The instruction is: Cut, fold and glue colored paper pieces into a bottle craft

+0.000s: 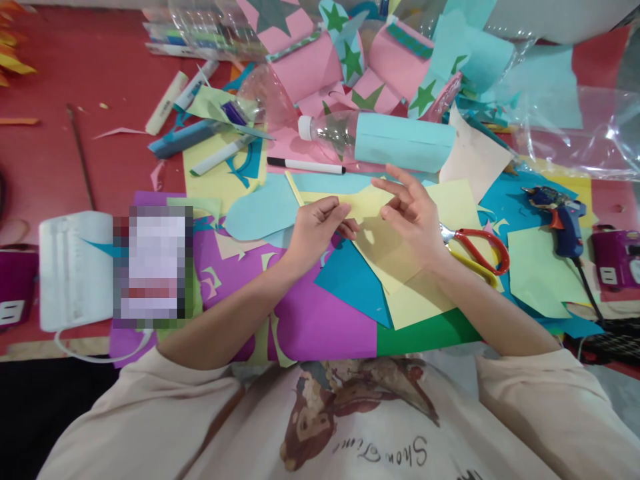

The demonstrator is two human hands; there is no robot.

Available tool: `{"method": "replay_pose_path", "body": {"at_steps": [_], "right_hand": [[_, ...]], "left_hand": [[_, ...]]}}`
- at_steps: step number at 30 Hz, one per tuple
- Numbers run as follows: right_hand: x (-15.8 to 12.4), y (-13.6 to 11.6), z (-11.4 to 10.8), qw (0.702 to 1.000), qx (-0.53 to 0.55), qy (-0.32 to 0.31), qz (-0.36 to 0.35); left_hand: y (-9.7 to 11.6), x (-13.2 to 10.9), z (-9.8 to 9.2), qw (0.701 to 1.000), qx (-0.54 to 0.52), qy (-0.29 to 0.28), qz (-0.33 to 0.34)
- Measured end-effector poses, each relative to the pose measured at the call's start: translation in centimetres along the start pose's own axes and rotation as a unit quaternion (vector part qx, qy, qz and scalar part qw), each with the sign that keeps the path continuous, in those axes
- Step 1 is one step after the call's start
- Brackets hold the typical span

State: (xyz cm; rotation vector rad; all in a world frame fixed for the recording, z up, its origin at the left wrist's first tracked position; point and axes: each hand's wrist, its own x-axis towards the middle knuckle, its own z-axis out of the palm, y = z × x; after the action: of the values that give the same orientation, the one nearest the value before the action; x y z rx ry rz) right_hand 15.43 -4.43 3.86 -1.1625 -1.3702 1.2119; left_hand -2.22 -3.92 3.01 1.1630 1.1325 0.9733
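Note:
My left hand (pixel 320 230) is closed in a pinch on a pale yellow paper piece (pixel 363 200). A narrow yellow strip (pixel 294 187) sticks up just beyond its knuckles. Beside it on the right, my right hand (pixel 413 217) has its fingers apart and grips nothing that I can see; it hovers over yellow sheets (pixel 417 310). Whether its fingertips touch the paper piece I cannot tell. Red-and-yellow-handled scissors (pixel 483 250) lie by my right wrist, their blades partly hidden. A light blue paper shape (pixel 260 210) lies behind my left hand.
A plastic bottle wrapped in blue paper (pixel 405 140) and a black-capped marker (pixel 306 165) lie beyond my hands. Pink paper pieces with green stars (pixel 305 63) stand farther back. At right is a blue glue gun (pixel 565 227); at left, a phone (pixel 153 267) and white power bank (pixel 75 273).

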Motion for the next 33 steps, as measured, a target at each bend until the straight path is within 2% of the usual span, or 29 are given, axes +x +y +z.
{"method": "replay_pose_path", "body": {"at_steps": [9,15,23,33], "right_hand": [[0.42,0.40,0.06,0.999,0.032,0.029,0.018],[0.53,0.28,0.09,0.999,0.034,0.034,0.005],[0.43,0.14,0.08,0.999,0.014,-0.015,0.026],[0.20,0.42,0.21,0.993,0.023,-0.116,0.009]], "left_hand": [[-0.30,-0.15,-0.18,0.997,-0.038,-0.052,0.042],[-0.35,-0.21,-0.30,0.993,-0.057,-0.076,0.065],[-0.31,-0.69,-0.32,0.986,-0.015,-0.149,0.072],[-0.40,-0.59,-0.23,0.988,-0.034,-0.115,0.095]]}}
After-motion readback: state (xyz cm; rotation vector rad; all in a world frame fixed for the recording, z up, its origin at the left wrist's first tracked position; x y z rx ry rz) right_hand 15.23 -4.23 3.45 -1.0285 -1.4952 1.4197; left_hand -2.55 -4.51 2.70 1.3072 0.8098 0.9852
